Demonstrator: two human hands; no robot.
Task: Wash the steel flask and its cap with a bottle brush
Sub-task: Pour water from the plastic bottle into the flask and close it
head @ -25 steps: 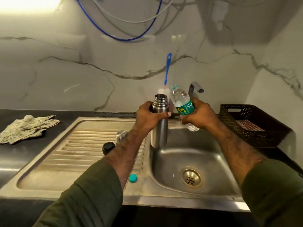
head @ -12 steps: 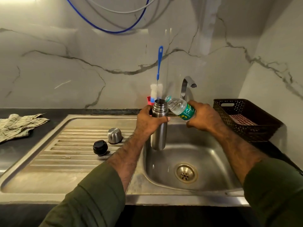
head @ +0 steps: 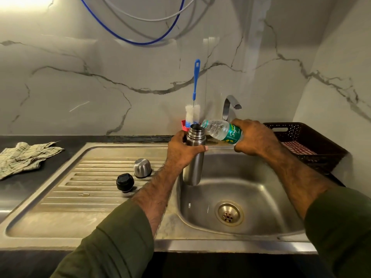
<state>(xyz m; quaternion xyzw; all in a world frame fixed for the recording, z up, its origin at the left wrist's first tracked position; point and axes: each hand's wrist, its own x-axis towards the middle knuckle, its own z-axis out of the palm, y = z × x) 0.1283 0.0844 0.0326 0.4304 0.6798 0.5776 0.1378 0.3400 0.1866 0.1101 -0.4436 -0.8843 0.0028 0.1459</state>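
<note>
My left hand (head: 183, 151) grips the open steel flask (head: 193, 167) upright over the left side of the sink basin (head: 261, 193). My right hand (head: 256, 139) holds a clear plastic water bottle (head: 222, 131) with a green label, tipped nearly flat so its mouth rests at the flask's opening. The steel cup cap (head: 142, 168) and the black stopper (head: 125, 182) stand on the ribbed drainboard (head: 84, 187). A blue-handled bottle brush (head: 195, 93) with white bristles stands upright in a red holder behind the flask.
A curved tap (head: 230, 108) rises behind the basin. A dark perforated basket (head: 309, 141) with a checked cloth sits at the right. A folded checked cloth (head: 26, 157) lies on the dark counter at the left. Hoses hang on the marble wall above.
My right hand has tilted the water bottle from upright down to the flask's mouth. The left hand keeps the flask in place. The view shifted slightly.
</note>
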